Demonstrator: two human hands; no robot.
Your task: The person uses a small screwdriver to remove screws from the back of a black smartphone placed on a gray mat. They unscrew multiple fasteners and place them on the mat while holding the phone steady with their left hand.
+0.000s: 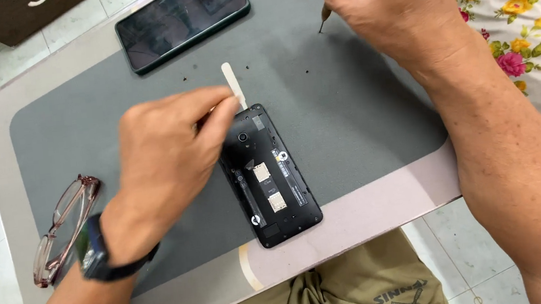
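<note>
Back cover already off the black phone; left hand pinches a white pry tool, right hand grips a screwdriver; internal boards remain in place.

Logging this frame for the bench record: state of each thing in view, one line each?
Opened phone: back cover off, insides exposed, flat on grey mat.
Second phone: screen up, dark, at mat's far edge.
White pry tool: pinched in left hand, tip at opened phone's top edge.
Screwdriver: gripped in right hand, tip above mat.
Glasses: folded, on mat's left edge.
</note>
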